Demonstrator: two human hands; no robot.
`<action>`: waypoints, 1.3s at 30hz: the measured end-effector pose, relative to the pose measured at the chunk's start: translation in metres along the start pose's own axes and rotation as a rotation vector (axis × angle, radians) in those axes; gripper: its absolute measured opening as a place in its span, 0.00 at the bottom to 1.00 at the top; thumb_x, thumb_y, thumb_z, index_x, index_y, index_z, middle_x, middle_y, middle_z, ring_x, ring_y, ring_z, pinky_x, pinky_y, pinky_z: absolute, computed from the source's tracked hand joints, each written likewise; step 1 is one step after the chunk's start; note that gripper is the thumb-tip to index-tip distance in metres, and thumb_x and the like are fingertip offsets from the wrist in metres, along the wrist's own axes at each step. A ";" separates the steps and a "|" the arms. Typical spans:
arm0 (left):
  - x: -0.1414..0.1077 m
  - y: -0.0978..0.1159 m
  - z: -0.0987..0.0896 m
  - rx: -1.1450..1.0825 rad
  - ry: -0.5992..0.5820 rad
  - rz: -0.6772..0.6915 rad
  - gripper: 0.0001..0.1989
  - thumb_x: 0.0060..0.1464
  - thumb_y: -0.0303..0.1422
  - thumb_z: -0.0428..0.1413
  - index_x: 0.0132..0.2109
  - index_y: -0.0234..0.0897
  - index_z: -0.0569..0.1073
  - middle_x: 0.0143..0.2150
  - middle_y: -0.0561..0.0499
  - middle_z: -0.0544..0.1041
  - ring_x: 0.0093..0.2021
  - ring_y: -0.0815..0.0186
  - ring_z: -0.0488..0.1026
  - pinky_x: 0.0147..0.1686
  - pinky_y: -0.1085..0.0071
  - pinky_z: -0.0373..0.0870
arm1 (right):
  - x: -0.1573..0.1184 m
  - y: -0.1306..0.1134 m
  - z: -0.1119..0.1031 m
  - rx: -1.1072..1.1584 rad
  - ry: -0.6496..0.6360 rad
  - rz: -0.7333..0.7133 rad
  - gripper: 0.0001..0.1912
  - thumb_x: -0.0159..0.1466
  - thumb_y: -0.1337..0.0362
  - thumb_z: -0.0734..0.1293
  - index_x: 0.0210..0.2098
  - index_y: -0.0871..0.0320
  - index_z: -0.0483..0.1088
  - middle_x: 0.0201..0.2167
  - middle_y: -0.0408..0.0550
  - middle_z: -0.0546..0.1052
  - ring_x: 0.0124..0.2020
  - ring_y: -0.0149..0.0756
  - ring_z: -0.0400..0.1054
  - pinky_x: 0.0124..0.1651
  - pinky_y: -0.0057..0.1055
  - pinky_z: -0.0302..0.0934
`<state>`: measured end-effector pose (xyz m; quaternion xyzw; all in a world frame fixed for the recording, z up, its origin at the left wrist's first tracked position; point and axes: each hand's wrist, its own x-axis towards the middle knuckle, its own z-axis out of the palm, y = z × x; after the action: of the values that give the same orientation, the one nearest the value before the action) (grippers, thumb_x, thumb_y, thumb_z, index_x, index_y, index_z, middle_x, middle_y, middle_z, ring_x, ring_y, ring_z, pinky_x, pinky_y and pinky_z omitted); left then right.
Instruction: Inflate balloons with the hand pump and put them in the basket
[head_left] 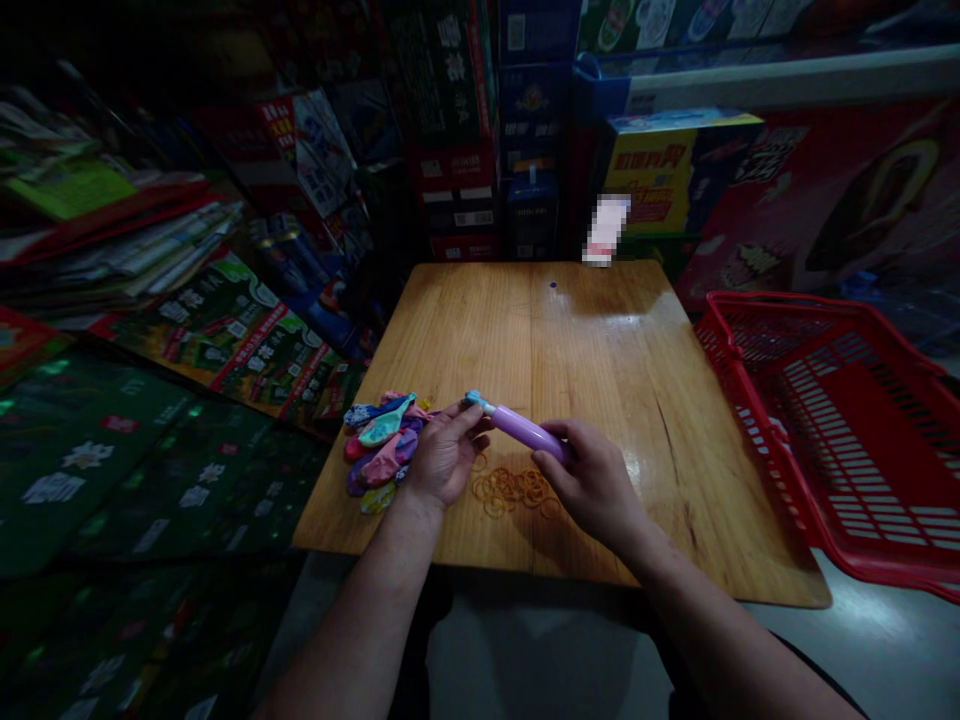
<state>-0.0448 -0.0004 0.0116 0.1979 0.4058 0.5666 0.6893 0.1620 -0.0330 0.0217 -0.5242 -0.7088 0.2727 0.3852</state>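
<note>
Rubber bands (517,487) on table (480,330), balloons (386,455) left, basket (862,400) right

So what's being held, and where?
A purple tube: the right hand grips its thick end; the left hand is at its narrow tip, grip unclear.

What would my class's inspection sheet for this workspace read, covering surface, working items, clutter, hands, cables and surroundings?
Surface: wooden tabletop, glossy in patches.
Working items: purple tube with a light-blue piece at its tip; pile of limp balloons at left; loose rubber bands nearer the person than the tube.
Clutter: small dark spot near the far edge, too small to identify.
Hands: right hand grips the tube's right end; left hand is at its tip, grip unclear.
Cables: nothing seen.
Surroundings: red basket at right; green boxes at left.
</note>
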 end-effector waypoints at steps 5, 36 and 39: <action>0.000 0.000 0.002 -0.002 -0.005 0.117 0.09 0.49 0.27 0.68 0.38 0.37 0.79 0.36 0.54 0.77 0.36 0.73 0.74 0.34 0.77 0.66 | -0.001 0.000 0.000 -0.037 0.001 -0.068 0.12 0.65 0.64 0.67 0.48 0.56 0.71 0.38 0.51 0.76 0.38 0.40 0.69 0.40 0.36 0.63; 0.000 0.001 0.000 0.067 -0.057 0.093 0.11 0.51 0.27 0.67 0.43 0.39 0.79 0.42 0.53 0.78 0.42 0.71 0.73 0.39 0.75 0.66 | -0.002 0.001 -0.003 -0.045 -0.001 -0.095 0.11 0.66 0.64 0.67 0.48 0.56 0.71 0.37 0.51 0.75 0.36 0.39 0.68 0.38 0.35 0.63; -0.001 0.003 -0.001 0.081 -0.064 0.083 0.12 0.51 0.27 0.67 0.43 0.39 0.79 0.42 0.52 0.79 0.43 0.71 0.74 0.41 0.74 0.66 | -0.002 0.000 -0.004 -0.052 -0.009 -0.101 0.11 0.66 0.64 0.67 0.48 0.57 0.71 0.37 0.51 0.74 0.36 0.39 0.68 0.38 0.35 0.62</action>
<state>-0.0474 -0.0007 0.0136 0.2602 0.3975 0.5714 0.6692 0.1654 -0.0349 0.0231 -0.4964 -0.7429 0.2365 0.3817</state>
